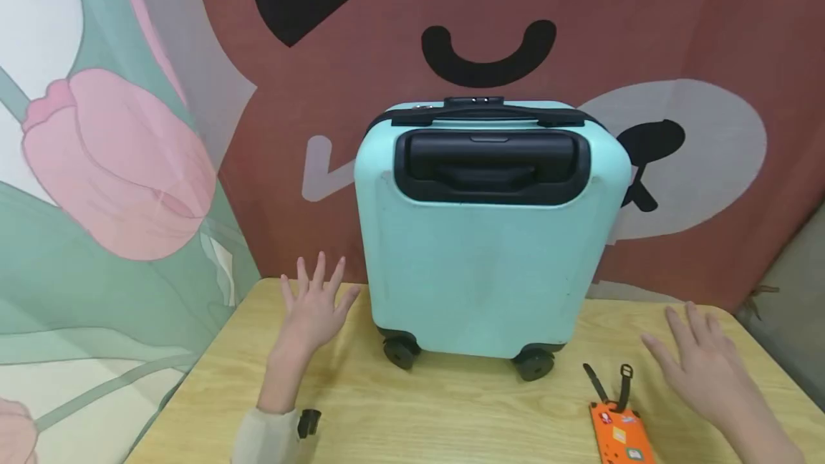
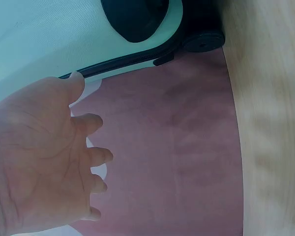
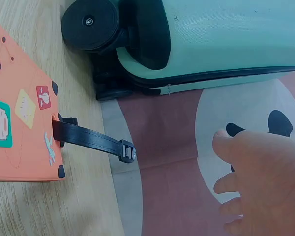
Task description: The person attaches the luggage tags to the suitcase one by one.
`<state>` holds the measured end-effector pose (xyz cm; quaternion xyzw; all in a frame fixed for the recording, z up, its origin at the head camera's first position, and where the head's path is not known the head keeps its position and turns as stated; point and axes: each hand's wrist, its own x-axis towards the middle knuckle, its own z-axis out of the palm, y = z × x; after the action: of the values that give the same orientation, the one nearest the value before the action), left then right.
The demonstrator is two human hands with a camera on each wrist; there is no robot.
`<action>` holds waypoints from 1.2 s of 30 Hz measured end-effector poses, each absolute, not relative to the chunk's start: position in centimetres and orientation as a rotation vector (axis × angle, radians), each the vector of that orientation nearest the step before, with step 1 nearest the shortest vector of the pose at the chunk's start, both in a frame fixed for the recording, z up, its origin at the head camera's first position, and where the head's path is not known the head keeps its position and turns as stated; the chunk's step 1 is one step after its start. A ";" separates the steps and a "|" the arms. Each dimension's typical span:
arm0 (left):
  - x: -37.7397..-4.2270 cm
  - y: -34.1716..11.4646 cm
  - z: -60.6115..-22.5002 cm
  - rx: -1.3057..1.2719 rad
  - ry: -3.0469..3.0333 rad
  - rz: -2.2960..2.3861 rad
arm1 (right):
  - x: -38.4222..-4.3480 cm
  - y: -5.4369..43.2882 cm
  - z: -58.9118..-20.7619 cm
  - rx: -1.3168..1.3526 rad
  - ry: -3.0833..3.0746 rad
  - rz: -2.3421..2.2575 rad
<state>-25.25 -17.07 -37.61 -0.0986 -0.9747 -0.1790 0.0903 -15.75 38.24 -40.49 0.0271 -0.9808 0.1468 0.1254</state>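
A mint-green suitcase (image 1: 480, 271) stands upright on its black wheels on the wooden table, its black handle recess (image 1: 493, 163) facing me. My left hand (image 1: 316, 313) is to the left of it, fingers straight and spread, holding nothing. In the left wrist view that palm (image 2: 44, 157) shows beside the suitcase's zipped edge; whether they touch I cannot tell. My right hand (image 1: 702, 360) hovers at the right, apart from the suitcase, its fingers extended. Between it and the suitcase lies an orange luggage tag (image 1: 620, 439) with a black strap (image 3: 93, 140), partly cut off by the frame's lower edge.
The light wooden table (image 1: 412, 414) ends just behind the suitcase. A cloth backdrop (image 1: 309, 106) with a brown cartoon figure hangs behind it. Pink tulips (image 1: 122, 163) are printed on the cloth at the left. A grey surface (image 1: 795, 306) lies beyond the table's right edge.
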 end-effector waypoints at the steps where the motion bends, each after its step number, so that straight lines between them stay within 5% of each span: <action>1: -25.3 -17.1 -37.6 -0.289 -2.908 -0.527 | -15.8 38.3 -40.5 0.073 -2.870 0.426; 36: -24.8 -19.1 -36.8 -0.221 -2.937 -0.480 | -16.1 37.8 -39.9 0.025 -3.009 0.454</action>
<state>-24.76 -19.07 -36.84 -0.0737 -0.9811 -0.1604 0.0788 -16.05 37.75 -39.89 0.0081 -0.9876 0.1491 0.0493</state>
